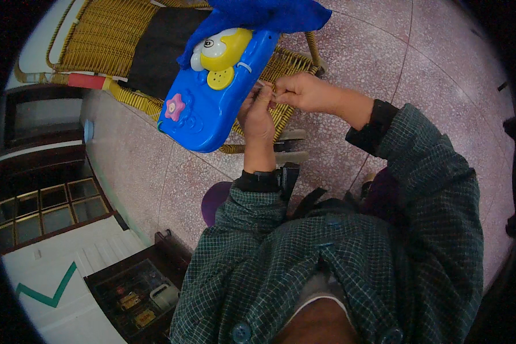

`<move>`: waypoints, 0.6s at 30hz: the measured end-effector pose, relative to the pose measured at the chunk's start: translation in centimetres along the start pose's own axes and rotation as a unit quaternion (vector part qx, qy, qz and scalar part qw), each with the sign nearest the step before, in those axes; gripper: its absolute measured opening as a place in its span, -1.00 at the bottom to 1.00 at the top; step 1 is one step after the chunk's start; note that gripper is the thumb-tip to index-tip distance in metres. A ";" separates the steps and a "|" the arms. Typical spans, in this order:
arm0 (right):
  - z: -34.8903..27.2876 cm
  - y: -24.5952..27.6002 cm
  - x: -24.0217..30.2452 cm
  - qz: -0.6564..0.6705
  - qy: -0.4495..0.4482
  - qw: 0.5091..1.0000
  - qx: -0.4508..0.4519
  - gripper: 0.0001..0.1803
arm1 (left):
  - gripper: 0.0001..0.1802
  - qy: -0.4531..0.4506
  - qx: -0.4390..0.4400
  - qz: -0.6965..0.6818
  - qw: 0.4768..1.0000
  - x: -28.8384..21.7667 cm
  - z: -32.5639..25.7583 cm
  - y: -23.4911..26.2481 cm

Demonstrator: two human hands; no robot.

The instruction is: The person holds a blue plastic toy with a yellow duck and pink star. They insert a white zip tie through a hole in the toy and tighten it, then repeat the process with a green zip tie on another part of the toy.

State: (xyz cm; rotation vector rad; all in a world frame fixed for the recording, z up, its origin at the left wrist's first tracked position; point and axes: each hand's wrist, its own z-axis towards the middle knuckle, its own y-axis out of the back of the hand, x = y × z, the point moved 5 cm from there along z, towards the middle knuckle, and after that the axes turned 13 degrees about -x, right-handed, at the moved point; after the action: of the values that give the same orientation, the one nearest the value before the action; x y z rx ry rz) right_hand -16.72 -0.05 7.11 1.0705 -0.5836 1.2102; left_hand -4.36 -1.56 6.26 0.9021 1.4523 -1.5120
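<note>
- The yellow wicker stroller [92,40] carries our work; we do best to stop it rolling.
- The blue plastic tray [212,117] lies over the stroller's near edge; we should hold it steady.
- The blue cloth [269,14] overlaps the tray's far end, best left out of our way.
- Our left hand [258,117] and right hand [299,93] meet at the tray's right edge, fingers pinched narrow on a thin pale strip [261,84]; small, even pulls seem wise.
</note>
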 end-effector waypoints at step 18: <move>-0.1 1.9 -1.7 -0.101 -0.030 0.994 0.000 -0.76 | -0.95 0.011 0.032 0.129 0.991 0.5 -0.8 0.1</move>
State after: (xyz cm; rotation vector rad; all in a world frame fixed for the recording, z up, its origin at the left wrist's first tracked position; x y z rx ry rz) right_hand -19.06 -0.77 6.29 1.1409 -0.5080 1.0038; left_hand -4.55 -0.76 5.68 1.1025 1.2547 -1.3647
